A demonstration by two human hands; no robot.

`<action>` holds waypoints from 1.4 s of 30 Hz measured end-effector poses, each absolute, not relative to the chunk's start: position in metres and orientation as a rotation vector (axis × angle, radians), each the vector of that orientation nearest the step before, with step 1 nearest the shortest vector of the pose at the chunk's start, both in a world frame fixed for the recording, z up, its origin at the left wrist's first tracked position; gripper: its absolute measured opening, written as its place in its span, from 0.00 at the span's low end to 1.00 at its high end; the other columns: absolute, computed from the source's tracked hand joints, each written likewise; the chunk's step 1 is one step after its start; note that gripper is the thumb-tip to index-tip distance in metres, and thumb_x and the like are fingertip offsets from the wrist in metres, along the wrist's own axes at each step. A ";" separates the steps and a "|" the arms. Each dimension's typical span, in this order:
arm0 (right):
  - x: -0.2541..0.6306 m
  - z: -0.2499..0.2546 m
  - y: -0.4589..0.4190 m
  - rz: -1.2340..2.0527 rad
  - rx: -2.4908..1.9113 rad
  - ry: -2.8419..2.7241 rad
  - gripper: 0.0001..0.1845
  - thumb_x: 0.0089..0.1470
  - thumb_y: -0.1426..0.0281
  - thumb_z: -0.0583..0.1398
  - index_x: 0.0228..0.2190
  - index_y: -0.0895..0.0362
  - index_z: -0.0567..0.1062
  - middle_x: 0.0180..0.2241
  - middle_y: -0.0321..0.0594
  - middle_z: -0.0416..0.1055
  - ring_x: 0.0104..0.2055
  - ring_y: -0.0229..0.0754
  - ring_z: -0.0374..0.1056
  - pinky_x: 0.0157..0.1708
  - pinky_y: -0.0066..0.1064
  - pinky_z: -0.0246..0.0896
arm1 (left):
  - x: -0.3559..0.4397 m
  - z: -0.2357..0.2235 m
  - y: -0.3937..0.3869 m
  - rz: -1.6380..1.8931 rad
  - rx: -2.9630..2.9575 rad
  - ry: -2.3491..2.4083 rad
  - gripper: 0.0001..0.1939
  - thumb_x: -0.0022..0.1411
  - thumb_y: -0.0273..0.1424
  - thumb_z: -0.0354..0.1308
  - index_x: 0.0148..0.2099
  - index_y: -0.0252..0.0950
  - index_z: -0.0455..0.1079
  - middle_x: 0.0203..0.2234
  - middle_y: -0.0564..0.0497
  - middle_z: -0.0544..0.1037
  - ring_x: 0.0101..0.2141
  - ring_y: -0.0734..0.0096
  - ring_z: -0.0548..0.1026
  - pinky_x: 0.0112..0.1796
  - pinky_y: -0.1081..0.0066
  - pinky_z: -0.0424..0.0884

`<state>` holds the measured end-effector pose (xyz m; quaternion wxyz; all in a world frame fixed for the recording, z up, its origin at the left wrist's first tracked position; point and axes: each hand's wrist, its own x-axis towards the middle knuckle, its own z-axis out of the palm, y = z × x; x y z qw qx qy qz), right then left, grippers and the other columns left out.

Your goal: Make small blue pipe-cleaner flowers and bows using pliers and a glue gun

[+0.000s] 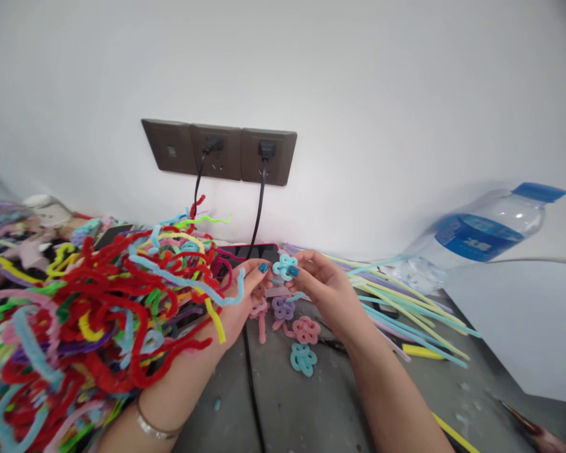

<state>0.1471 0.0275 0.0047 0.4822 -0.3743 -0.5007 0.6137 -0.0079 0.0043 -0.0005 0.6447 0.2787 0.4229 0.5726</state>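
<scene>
A small light blue pipe-cleaner flower (284, 267) with looped petals is pinched upright between the thumb and fingers of my right hand (330, 290). My left hand (245, 290) is just left of the flower, its thumb and fingers curled together; what they hold, if anything, is hidden. Below the hands on the grey table lie finished-looking flowers: a purple one (283, 307), a pink one (306, 330), a light blue one (304, 359), and a pale pink one (259, 308) with a stem, partly behind my left fingers.
A tangled heap of coloured pipe cleaners (99, 314) covers the left, overlapping my left forearm. Straight pastel pipe cleaners (415, 308) lie at right, near a tilted water bottle (485, 229) and a white sheet (523, 327). A black cable (249, 377) crosses the table; a pointed tool (523, 421) lies front right.
</scene>
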 end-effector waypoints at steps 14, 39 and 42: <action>0.147 0.001 0.030 1.535 -1.044 -1.266 0.17 0.44 0.56 0.68 0.27 0.56 0.74 0.24 0.35 0.74 0.26 0.37 0.70 0.29 0.28 0.65 | -0.009 -0.013 0.006 1.428 0.955 1.152 0.17 0.44 0.33 0.69 0.36 0.37 0.68 0.30 0.53 0.78 0.32 0.70 0.77 0.34 0.72 0.72; 0.149 0.000 0.030 1.506 -1.013 -1.236 0.21 0.50 0.52 0.64 0.33 0.57 0.78 0.27 0.40 0.77 0.26 0.39 0.73 0.29 0.31 0.68 | -0.010 -0.014 0.007 1.392 0.865 1.147 0.16 0.45 0.36 0.69 0.35 0.35 0.71 0.24 0.54 0.75 0.24 0.75 0.74 0.23 0.78 0.68; 0.149 0.002 0.029 1.464 -1.035 -1.307 0.17 0.46 0.56 0.67 0.32 0.56 0.77 0.27 0.38 0.76 0.28 0.39 0.72 0.29 0.30 0.67 | -0.009 -0.012 0.005 1.386 0.847 1.109 0.16 0.46 0.37 0.69 0.35 0.35 0.71 0.26 0.53 0.76 0.25 0.75 0.74 0.25 0.77 0.70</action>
